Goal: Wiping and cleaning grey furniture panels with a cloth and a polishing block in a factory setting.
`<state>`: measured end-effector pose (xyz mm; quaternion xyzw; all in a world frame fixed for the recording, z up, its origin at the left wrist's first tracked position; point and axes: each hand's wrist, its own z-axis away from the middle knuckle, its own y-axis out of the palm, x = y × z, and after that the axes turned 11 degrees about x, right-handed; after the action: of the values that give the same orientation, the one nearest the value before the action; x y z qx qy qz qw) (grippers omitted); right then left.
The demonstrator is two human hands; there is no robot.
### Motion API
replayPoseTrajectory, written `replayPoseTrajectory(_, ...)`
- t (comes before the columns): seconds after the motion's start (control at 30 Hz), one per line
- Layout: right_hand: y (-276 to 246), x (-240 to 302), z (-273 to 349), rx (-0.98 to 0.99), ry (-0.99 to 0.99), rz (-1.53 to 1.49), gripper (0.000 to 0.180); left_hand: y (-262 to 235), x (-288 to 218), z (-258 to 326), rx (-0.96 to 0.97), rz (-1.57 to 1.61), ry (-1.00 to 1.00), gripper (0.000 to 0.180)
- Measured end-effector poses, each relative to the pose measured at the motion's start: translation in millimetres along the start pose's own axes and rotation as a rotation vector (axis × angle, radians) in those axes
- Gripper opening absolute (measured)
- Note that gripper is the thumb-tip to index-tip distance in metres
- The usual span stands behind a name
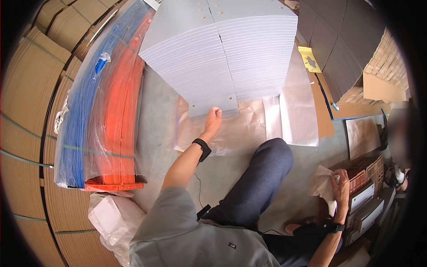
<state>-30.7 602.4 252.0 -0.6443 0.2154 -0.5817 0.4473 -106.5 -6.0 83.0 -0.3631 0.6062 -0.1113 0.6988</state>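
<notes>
My left hand (214, 116) reaches forward to the foot of a tall stack of pale grey panels (262, 58). Its fingers are curled closed at the front edge of a grey panel (200, 109), which has small round holes and juts out at the bottom of the stack; the fingertips are partly hidden. Low on the right, my right hand (341, 183) is closed on a crumpled, whitish, thin sheet (322, 183). That sheet hangs beside my bent right leg, well apart from the stack.
Plastic-wrapped blue strips (80, 120) and orange strips (120, 129) lie to the left, beside strapped cardboard stacks (26, 89). Brownish sheeting (249, 129) covers the floor under the panels. Dark grey panels (338, 40) stand at right, with brown plastic crates (373, 171) nearer me.
</notes>
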Motion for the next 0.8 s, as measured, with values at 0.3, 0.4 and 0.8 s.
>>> replayPoseTrajectory(0.3,5.9,-0.7,0.6,0.111,0.021,-0.016,0.018,-191.8,-72.0,-21.9,-0.568,0.586,0.284,0.059)
replayPoseTrajectory(0.4,10.9,-7.2,-0.3,0.127,0.001,-0.006,0.018,-239.3,-82.5,-44.3,-0.481,0.671,0.347,0.068)
replayPoseTrajectory(0.8,8.2,-4.7,6.6,0.081,-0.029,0.028,0.02,-252.5,-113.3,-79.1,-0.352,0.737,0.195,0.087)
